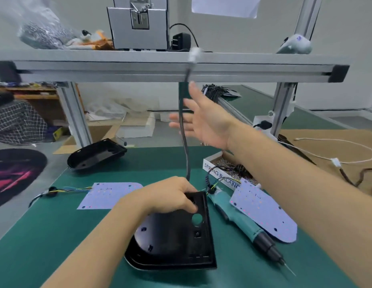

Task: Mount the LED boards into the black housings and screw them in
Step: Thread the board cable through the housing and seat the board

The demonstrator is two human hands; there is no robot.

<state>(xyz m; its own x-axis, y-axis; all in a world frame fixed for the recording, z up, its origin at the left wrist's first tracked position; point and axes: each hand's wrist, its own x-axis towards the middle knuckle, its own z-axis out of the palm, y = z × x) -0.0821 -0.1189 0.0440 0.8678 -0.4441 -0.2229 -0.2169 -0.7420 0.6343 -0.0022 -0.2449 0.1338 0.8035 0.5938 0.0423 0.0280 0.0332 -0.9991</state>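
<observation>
Cable threading looks like the step in hand: the left hand (pixel 170 197) has its grip curled round the top edge of the black housing (pixel 176 235), which lies on the green bench (pixel 45 235) directly before the person. A white LED board (pixel 148 235) seems to sit inside it already, only partly seen under the arm. A black cable (pixel 186 146) rises from the housing's top edge to a white connector (pixel 194 53), blurred. The right hand (pixel 201 121) is raised beside that cable, fingers straight and spread, holding nothing; whether it touches the cable I cannot tell.

Next, I judge, the cable must be drawn clear and laid aside, then the teal electric screwdriver (pixel 243 221), lying just right of the housing, taken up for the screws.

Two more LED boards wait on the bench, one at left (pixel 110 194) and one at right (pixel 264 210), and a second housing (pixel 95 154) sits at the far edge.

Readable writing: the white box (pixel 220 173) of small parts reads "SPRING BALANC", the rest hidden by the arm.
</observation>
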